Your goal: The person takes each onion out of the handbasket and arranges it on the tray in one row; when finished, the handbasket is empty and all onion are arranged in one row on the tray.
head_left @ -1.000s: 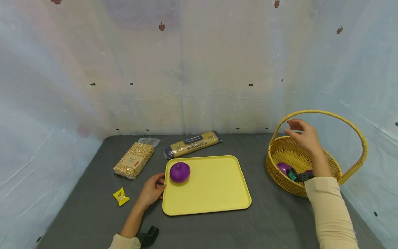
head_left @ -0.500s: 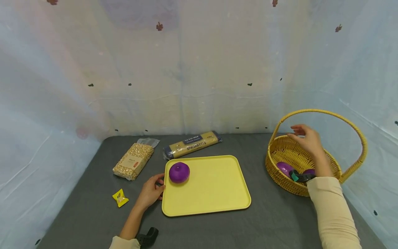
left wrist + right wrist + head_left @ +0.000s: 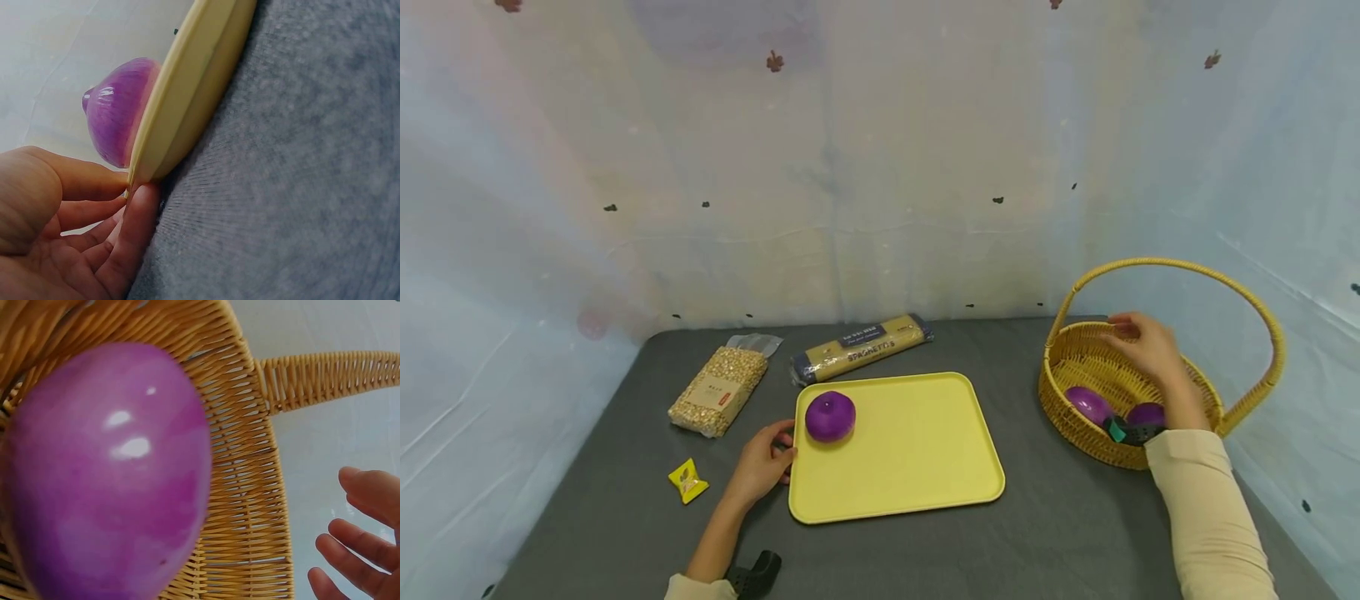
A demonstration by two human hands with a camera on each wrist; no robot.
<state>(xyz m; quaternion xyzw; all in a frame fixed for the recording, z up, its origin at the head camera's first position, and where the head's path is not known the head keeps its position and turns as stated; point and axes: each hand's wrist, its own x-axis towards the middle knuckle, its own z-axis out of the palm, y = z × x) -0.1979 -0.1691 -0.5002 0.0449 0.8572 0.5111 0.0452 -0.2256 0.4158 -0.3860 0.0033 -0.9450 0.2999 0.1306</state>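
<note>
Onion (image 3: 830, 416) on tray (image 3: 917, 467), just beyond left hand (image 3: 763, 463) fingers (image 3: 140, 212), which pinch the tray's near-left rim. Right hand (image 3: 1152, 352) over basket (image 3: 1213, 398), fingers (image 3: 350, 562) apart, holding nothing; two purple onions (image 3: 1088, 404) lie below them. Counter (image 3: 1045, 525) under all.

Curtained recording booth: white sheets (image 3: 880, 167) around grey table (image 3: 1060, 533).

Purple onion (image 3: 830, 416) upright on yellow tray (image 3: 917, 467), far-left corner; 2 more onions (image 3: 1088, 404) in wicker basket (image 3: 1078, 358).
</note>
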